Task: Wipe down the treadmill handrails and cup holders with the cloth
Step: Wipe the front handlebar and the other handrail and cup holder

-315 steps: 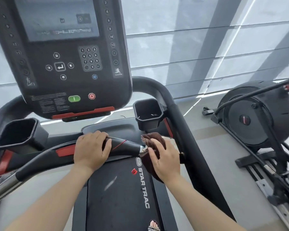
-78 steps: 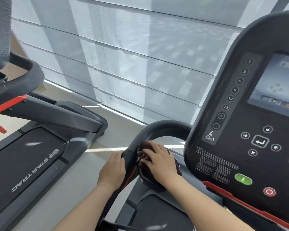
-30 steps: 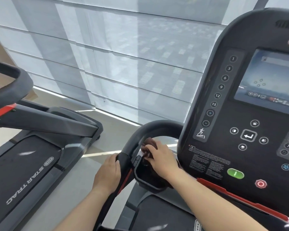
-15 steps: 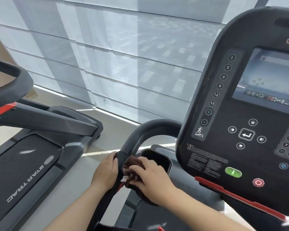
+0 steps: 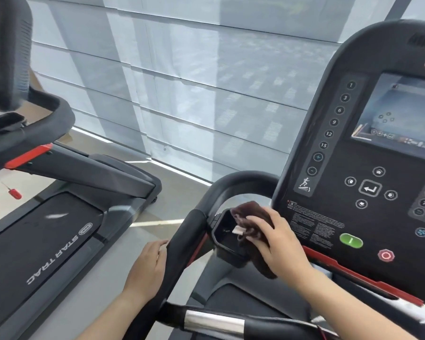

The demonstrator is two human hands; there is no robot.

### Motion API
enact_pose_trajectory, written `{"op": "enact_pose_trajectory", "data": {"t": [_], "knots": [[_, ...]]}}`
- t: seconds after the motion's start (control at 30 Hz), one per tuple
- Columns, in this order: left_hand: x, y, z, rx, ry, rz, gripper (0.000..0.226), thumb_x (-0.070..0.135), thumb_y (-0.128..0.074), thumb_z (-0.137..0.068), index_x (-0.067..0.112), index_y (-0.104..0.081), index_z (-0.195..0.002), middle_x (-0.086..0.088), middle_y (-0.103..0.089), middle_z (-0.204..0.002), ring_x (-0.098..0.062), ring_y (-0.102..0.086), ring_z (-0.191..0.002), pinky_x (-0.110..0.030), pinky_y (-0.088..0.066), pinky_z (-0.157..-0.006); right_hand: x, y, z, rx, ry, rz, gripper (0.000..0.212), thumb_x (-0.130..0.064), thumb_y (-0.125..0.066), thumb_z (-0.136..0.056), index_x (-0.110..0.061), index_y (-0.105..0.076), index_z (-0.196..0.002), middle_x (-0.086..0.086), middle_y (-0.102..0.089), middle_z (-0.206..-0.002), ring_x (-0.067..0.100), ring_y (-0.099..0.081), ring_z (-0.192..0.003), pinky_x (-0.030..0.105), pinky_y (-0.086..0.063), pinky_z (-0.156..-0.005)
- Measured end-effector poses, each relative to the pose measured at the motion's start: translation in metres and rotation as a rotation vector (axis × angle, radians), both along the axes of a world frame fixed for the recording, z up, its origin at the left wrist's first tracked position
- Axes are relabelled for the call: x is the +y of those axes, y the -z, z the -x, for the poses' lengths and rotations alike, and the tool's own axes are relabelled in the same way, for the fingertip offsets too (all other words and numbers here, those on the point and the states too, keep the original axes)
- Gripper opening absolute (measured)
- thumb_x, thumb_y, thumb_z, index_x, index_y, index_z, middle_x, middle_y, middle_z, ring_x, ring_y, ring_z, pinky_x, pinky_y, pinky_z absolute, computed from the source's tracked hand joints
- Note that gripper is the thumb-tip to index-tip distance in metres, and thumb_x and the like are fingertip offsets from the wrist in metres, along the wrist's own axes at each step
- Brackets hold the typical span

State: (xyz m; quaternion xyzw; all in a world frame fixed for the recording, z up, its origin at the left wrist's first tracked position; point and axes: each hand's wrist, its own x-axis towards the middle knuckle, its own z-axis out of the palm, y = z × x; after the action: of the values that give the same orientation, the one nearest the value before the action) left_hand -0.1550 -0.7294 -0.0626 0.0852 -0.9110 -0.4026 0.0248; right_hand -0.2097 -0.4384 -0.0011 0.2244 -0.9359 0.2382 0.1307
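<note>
A dark brown cloth (image 5: 249, 212) with a pale tag is bunched under my right hand (image 5: 277, 244), which presses it on the right rim of the black left cup holder (image 5: 222, 235). Part of the cloth hangs down the holder's outer side. My left hand (image 5: 147, 266) rests against the outer side of the black left handrail (image 5: 182, 241), fingers loosely extended, holding nothing. The handrail curves up and over behind the cup holder to the console.
The treadmill console (image 5: 368, 168) with screen and buttons fills the right. A front bar with a chrome band (image 5: 214, 321) crosses below. A second Star Trac treadmill (image 5: 49, 241) stands to the left. Window blinds (image 5: 194, 82) lie ahead.
My right hand has carried the cloth from the handrail side up and right onto the cup holder's far rim. My left hand has loosened its grip and slid down the handrail.
</note>
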Motion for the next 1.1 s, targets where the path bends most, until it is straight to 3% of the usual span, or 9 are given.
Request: {"op": "enact_pose_trajectory", "data": {"t": [0.13, 0.27, 0.33, 0.47, 0.57, 0.7, 0.9, 1.03, 1.1], "knots": [[-0.001, -0.002, -0.024, 0.004, 0.067, 0.037, 0.033, 0.027, -0.037, -0.095, 0.026, -0.045, -0.127, 0.008, -0.052, -0.125, -0.006, -0.048, -0.108, -0.022, -0.037, -0.089, -0.039, -0.001, -0.006, 0.017, -0.020, 0.003, 0.039, -0.028, -0.066, -0.083, -0.023, -0.057, -0.121, 0.008, -0.049, -0.134, 0.031, -0.049, -0.113, 0.044, -0.046, -0.092], [-0.009, -0.006, -0.056, 0.009, 0.127, 0.064, 0.042, 0.026, -0.040, -0.095, 0.022, -0.034, -0.136, 0.007, -0.044, -0.133, -0.008, -0.044, -0.119, -0.021, -0.034, -0.095, -0.063, 0.040, -0.024, -0.001, -0.172, -0.364, 0.045, -0.029, -0.075, -0.071, -0.032, -0.058, -0.113, 0.006, -0.046, -0.136, 0.036, -0.055, -0.108, 0.049, -0.051, -0.069], [-0.018, -0.009, -0.073, -0.006, 0.159, 0.070, 0.045, 0.028, -0.039, -0.095, 0.024, -0.030, -0.139, 0.007, -0.042, -0.137, -0.008, -0.042, -0.122, -0.023, -0.036, -0.098, -0.052, 0.046, -0.026, 0.010, -0.141, -0.434, 0.049, -0.025, -0.077, -0.068, -0.035, -0.058, -0.112, 0.006, -0.046, -0.137, 0.035, -0.055, -0.106, 0.048, -0.052, -0.066], [-0.034, -0.009, -0.112, -0.038, 0.180, 0.064, 0.049, 0.031, -0.037, -0.095, 0.026, -0.023, -0.142, 0.008, -0.036, -0.142, -0.008, -0.037, -0.128, -0.024, -0.034, -0.103, -0.029, 0.034, -0.038, -0.044, 0.009, -0.316, 0.046, -0.020, -0.078, -0.071, -0.028, -0.061, -0.113, 0.010, -0.049, -0.134, 0.038, -0.055, -0.101, 0.050, -0.052, -0.072], [-0.041, -0.008, -0.131, -0.027, 0.164, 0.065, 0.050, 0.032, -0.036, -0.096, 0.025, -0.022, -0.143, 0.007, -0.035, -0.144, -0.008, -0.037, -0.129, -0.023, -0.034, -0.102, -0.046, 0.011, -0.051, -0.041, 0.109, -0.106, 0.037, -0.019, -0.072, -0.079, -0.018, -0.063, -0.115, 0.012, -0.051, -0.132, 0.039, -0.052, -0.107, 0.054, -0.048, -0.085], [-0.046, -0.005, -0.139, -0.020, 0.181, 0.055, 0.050, 0.032, -0.038, -0.095, 0.023, -0.024, -0.142, 0.004, -0.037, -0.143, -0.011, -0.038, -0.129, -0.023, -0.032, -0.103, -0.103, -0.013, -0.075, -0.042, 0.072, 0.102, 0.036, -0.027, -0.063, -0.087, -0.024, -0.057, -0.123, 0.005, -0.043, -0.139, 0.028, -0.041, -0.121, 0.043, -0.037, -0.102], [-0.048, -0.003, -0.136, -0.045, 0.119, 0.038, 0.050, 0.036, -0.042, -0.093, 0.017, -0.030, -0.138, 0.001, -0.043, -0.138, -0.014, -0.043, -0.124, -0.026, -0.036, -0.099, -0.182, 0.021, -0.086, -0.185, 0.026, 0.021, 0.037, -0.035, -0.056, -0.091, -0.026, -0.054, -0.127, 0.002, -0.038, -0.144, 0.028, -0.035, -0.125, 0.050, -0.040, -0.097], [-0.047, -0.004, -0.134, -0.037, 0.129, 0.087, 0.042, 0.035, -0.040, -0.092, 0.019, -0.035, -0.131, 0.004, -0.048, -0.125, -0.013, -0.047, -0.111, -0.022, -0.040, -0.087, -0.184, 0.048, -0.065, -0.273, 0.107, 0.164, 0.032, -0.035, -0.057, -0.090, -0.032, -0.056, -0.121, -0.003, -0.039, -0.141, 0.022, -0.031, -0.130, 0.055, -0.037, -0.098], [-0.045, -0.003, -0.133, -0.053, 0.125, 0.116, 0.043, 0.035, -0.037, -0.093, 0.019, -0.033, -0.132, 0.004, -0.046, -0.126, -0.014, -0.047, -0.110, -0.023, -0.041, -0.086, -0.184, 0.045, -0.044, -0.292, 0.143, 0.119, 0.032, -0.037, -0.055, -0.090, -0.033, -0.056, -0.122, -0.003, -0.036, -0.143, 0.022, -0.026, -0.135, 0.056, -0.033, -0.101]]}}
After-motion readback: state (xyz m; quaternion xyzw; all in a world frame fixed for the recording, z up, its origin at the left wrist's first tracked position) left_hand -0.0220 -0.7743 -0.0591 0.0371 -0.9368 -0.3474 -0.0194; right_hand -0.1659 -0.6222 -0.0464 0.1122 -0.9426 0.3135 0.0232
